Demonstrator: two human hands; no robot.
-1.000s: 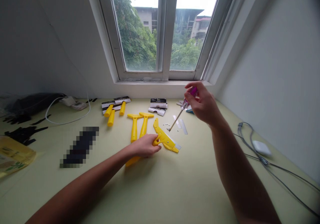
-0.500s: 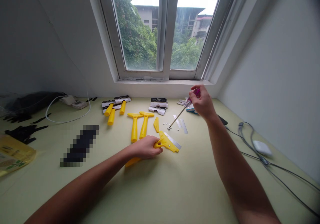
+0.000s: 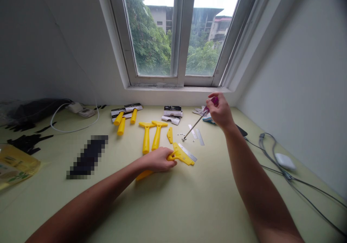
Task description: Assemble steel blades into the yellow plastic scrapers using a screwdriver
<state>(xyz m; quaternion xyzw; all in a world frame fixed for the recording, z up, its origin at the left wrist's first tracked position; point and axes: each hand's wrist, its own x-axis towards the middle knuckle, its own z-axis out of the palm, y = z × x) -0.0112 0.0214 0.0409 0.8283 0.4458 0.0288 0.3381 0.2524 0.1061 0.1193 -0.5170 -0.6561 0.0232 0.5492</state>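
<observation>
My left hand (image 3: 160, 159) is closed around a yellow scraper (image 3: 182, 154), whose head carries a metal blade (image 3: 187, 152) and points right. My right hand (image 3: 220, 109) grips the pink handle of a screwdriver (image 3: 195, 123). Its long shaft slants down to the left, and the tip meets small screws (image 3: 183, 140) on the table. Several more tiny metal pieces (image 3: 181, 134) lie just behind the tip. Two loose blades (image 3: 200, 137) rest to the right of them. A small yellow plate (image 3: 169, 135) lies behind the held scraper, and two yellow scraper handles (image 3: 146, 138) lie to its left.
Scrapers in black-and-white packaging (image 3: 131, 107) lie at the back left, with more packaging (image 3: 172, 111) at the back middle. A pair of gloves (image 3: 208, 119) is behind my right hand. Cables (image 3: 282, 170) and a white case (image 3: 285, 161) lie at right, a yellow bag (image 3: 18, 165) at left.
The view has shifted very slightly. Both hands, the scraper and the screwdriver stay almost where they were, with the tip still at the screws.
</observation>
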